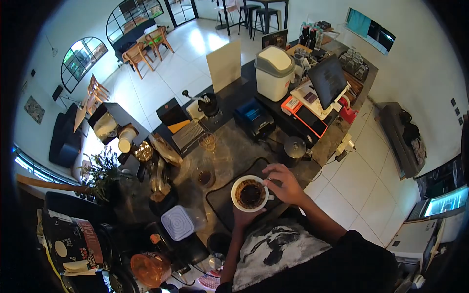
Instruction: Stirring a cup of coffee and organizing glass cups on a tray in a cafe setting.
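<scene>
A white cup [234,190] holds dark coffee, with brown grounds or foam clinging around its inner wall. My left hand [244,217] grips it from below and from the near side, above a dark mat [223,199]. At the cup's right rim, my right hand [284,183] pinches what looks like the thin handle of a small utensil; the rest of it is hard to make out. Left of the cup stands a clear glass [205,177] with some dark liquid in it. Farther back is an amber-tinted glass [207,142].
A metal pitcher [295,147] stands right of my hands. Beyond are a receipt printer [254,118], a white bin [274,75], a tablet screen [327,81] and a hand coffee grinder [208,104]. A square-lidded container [177,222] and an orange plastic cup [150,270] are at left.
</scene>
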The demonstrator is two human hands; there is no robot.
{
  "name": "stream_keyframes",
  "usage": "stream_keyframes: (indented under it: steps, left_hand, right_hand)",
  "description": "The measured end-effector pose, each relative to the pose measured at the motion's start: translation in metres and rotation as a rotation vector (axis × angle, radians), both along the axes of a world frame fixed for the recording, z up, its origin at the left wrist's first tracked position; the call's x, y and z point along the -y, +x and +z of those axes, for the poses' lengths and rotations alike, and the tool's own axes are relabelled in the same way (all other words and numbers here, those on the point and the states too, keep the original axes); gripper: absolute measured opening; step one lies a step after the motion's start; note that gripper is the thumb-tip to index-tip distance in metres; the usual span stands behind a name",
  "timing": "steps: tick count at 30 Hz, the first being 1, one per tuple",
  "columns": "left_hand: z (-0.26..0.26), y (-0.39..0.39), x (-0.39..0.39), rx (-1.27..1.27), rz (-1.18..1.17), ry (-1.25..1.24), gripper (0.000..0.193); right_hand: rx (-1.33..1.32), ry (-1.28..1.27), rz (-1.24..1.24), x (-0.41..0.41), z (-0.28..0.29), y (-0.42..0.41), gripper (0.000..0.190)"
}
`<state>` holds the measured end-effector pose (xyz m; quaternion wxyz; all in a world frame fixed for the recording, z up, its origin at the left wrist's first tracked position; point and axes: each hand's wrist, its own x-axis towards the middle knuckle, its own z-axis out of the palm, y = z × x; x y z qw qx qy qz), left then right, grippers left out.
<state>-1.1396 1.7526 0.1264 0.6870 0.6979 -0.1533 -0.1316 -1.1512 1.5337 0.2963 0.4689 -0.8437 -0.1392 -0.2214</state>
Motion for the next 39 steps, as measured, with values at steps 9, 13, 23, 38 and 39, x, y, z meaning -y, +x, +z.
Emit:
stream_keyframes:
  steps: [9, 13, 23, 38, 39]
  left_hand:
    - [0.008, -0.005, 0.007, 0.237, 0.089, 0.165, 0.062]
    - [-0.006, -0.004, 0.002, 0.273, 0.114, 0.218, 0.058]
    - [0.019, -0.005, 0.011, 0.180, 0.099, 0.035, 0.057]
    - [0.011, -0.002, 0.011, 0.229, 0.107, 0.072, 0.070]
    - [0.005, -0.001, 0.010, 0.229, 0.108, 0.073, 0.070]
  right_hand:
    - [-0.052, 0.052, -0.021, 0.001, -0.009, -0.004, 0.016]
    - [-0.056, 0.072, -0.040, -0.004, -0.006, -0.004, 0.016]
    - [-0.027, 0.096, -0.045, -0.005, -0.007, -0.005, 0.017]
    - [-0.061, 0.104, -0.048, -0.002, -0.008, -0.005, 0.015]
    - [-0.103, 0.128, 0.034, -0.001, -0.008, -0.004, 0.015]
